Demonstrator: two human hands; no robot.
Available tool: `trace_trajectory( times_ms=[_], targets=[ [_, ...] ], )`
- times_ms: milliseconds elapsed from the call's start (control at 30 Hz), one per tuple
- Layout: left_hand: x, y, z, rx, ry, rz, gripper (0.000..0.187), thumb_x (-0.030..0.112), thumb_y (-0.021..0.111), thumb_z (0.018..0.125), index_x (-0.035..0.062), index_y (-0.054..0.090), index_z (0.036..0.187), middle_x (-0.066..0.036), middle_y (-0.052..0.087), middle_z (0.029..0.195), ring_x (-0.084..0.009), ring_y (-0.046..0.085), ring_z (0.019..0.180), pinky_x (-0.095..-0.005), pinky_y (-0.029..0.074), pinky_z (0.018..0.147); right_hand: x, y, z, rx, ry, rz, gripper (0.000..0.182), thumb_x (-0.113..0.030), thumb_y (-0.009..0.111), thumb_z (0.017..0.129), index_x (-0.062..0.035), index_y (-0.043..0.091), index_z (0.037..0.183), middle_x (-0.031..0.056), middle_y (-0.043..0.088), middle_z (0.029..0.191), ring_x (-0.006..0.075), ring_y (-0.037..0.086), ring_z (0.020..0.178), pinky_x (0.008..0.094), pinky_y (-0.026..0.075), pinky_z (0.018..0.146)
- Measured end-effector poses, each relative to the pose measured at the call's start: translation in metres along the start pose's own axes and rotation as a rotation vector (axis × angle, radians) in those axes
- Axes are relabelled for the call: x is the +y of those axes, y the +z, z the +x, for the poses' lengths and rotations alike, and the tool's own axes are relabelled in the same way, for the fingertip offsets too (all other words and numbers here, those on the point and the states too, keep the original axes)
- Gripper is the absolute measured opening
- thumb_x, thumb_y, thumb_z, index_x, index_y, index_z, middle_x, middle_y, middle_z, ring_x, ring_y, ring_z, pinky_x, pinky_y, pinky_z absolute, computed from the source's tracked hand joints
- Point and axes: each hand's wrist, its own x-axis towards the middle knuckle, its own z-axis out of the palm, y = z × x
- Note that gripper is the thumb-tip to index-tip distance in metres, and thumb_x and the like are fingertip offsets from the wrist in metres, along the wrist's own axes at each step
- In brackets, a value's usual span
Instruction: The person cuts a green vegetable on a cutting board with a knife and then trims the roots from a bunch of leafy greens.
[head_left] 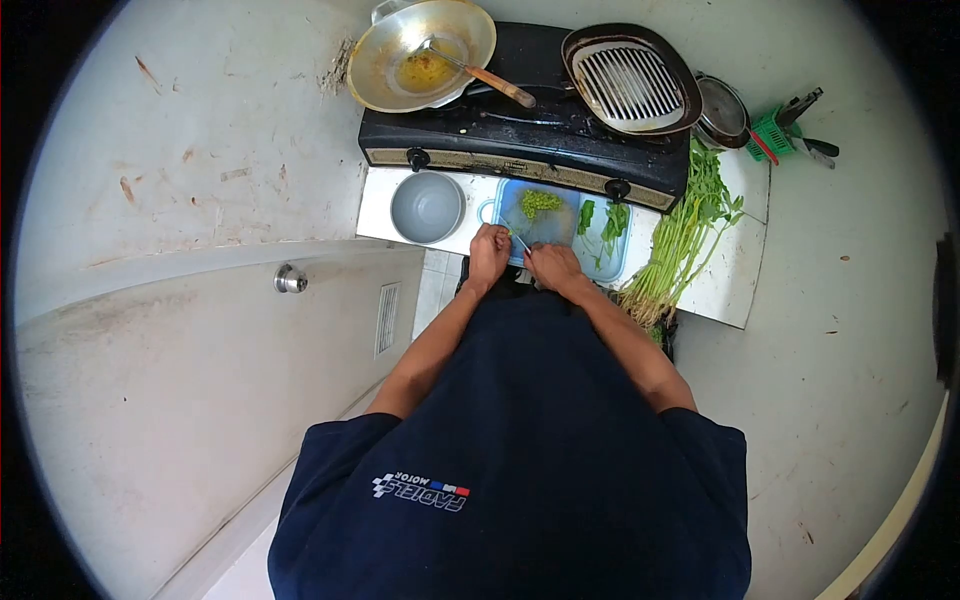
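My right hand (553,265) is closed around a small knife (521,242), whose blade points toward my other hand. My left hand (489,253) is closed at the near left edge of a blue cutting board (624,258), fingertips pinching a bit of green vegetable (511,233) by the blade. Much of that piece is hidden by the fingers. Beyond both hands, a small heap of chopped greens (541,202) lies on the board. Leafy green sprigs (614,222) lie on its right side. A grey bowl (427,208) stands left of the board.
Behind the board is a black two-burner stove (520,140) carrying a wok (375,65) with a wooden-handled ladle (500,86) and a grill pan (683,100). A bunch of long-stemmed greens (680,235) lies at right. A green basket (770,133) holds utensils. A door (230,340) is at left.
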Motion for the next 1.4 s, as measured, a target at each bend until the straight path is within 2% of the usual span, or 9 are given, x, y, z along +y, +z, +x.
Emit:
trace_trajectory(
  times_ms=[233, 333, 567, 667, 967, 1233, 1400],
  targets=[
    [0.004, -0.002, 0.001, -0.022, -0.040, 0.016, 0.012, -0.006, 0.064, 0.085, -0.0060, 0.071, 0.094, -0.018, 0.063, 0.086, -0.0282, 0.064, 0.067, -0.0358, 0.052, 0.064, 0.003, 0.009, 0.004, -0.027, -0.018, -0.011, 0.040, -0.033, 0.054, 0.100, -0.0001, 0.074, 0.088, 0.0218, 0.074, 0.083, 0.0381, 0.075, 0.077, 0.0475, 0.059, 0.072],
    [0.005, 0.000, -0.001, -0.007, -0.039, 0.011, 0.010, -0.007, 0.064, 0.085, -0.0061, 0.070, 0.093, -0.018, 0.063, 0.086, -0.0282, 0.064, 0.068, -0.0357, 0.053, 0.063, -0.005, 0.007, 0.011, 0.031, -0.044, -0.017, 0.040, -0.032, 0.053, 0.101, -0.0004, 0.075, 0.087, 0.0204, 0.075, 0.084, 0.0374, 0.075, 0.077, 0.0473, 0.060, 0.072],
    [-0.002, 0.002, 0.000, 0.020, -0.079, -0.052, 0.006, -0.005, 0.065, 0.086, -0.0061, 0.069, 0.090, -0.017, 0.063, 0.084, -0.0275, 0.065, 0.068, -0.0360, 0.053, 0.062, 0.008, 0.015, -0.002, -0.043, -0.027, -0.042, 0.040, -0.032, 0.053, 0.101, -0.0023, 0.075, 0.086, 0.0183, 0.075, 0.086, 0.0358, 0.075, 0.080, 0.0469, 0.059, 0.074],
    [-0.014, 0.005, 0.000, 0.027, -0.017, -0.001, 0.007, -0.006, 0.066, 0.085, -0.0052, 0.070, 0.091, -0.016, 0.064, 0.084, -0.0250, 0.065, 0.067, -0.0355, 0.052, 0.061, 0.007, 0.013, -0.006, -0.015, -0.031, -0.037, 0.040, -0.032, 0.053, 0.101, -0.0024, 0.075, 0.087, 0.0187, 0.075, 0.086, 0.0357, 0.075, 0.080, 0.0464, 0.059, 0.074],
    [0.009, -0.011, 0.000, -0.034, -0.019, -0.012, 0.011, -0.008, 0.068, 0.085, -0.0021, 0.072, 0.093, -0.013, 0.060, 0.085, -0.0213, 0.062, 0.066, -0.0325, 0.052, 0.062, 0.001, 0.007, 0.005, -0.017, -0.010, -0.048, 0.040, -0.034, 0.052, 0.102, -0.0021, 0.073, 0.090, 0.0199, 0.075, 0.086, 0.0357, 0.075, 0.080, 0.0476, 0.058, 0.075],
    [0.003, -0.010, 0.002, -0.040, -0.004, -0.003, 0.011, -0.008, 0.069, 0.084, -0.0024, 0.072, 0.092, -0.013, 0.061, 0.083, -0.0216, 0.062, 0.066, -0.0314, 0.052, 0.063, 0.001, 0.008, 0.000, -0.035, -0.028, -0.021, 0.042, -0.034, 0.051, 0.103, -0.0013, 0.073, 0.089, 0.0209, 0.075, 0.084, 0.0377, 0.075, 0.078, 0.0509, 0.059, 0.075],
    [0.005, -0.010, 0.000, -0.031, -0.014, 0.006, 0.009, -0.007, 0.069, 0.085, -0.0021, 0.072, 0.092, -0.013, 0.061, 0.084, -0.0221, 0.062, 0.066, -0.0322, 0.052, 0.063, -0.004, 0.010, 0.010, 0.010, -0.047, -0.007, 0.041, -0.032, 0.051, 0.102, -0.0019, 0.074, 0.086, 0.0203, 0.075, 0.084, 0.0375, 0.074, 0.078, 0.0498, 0.058, 0.074]
  ],
)
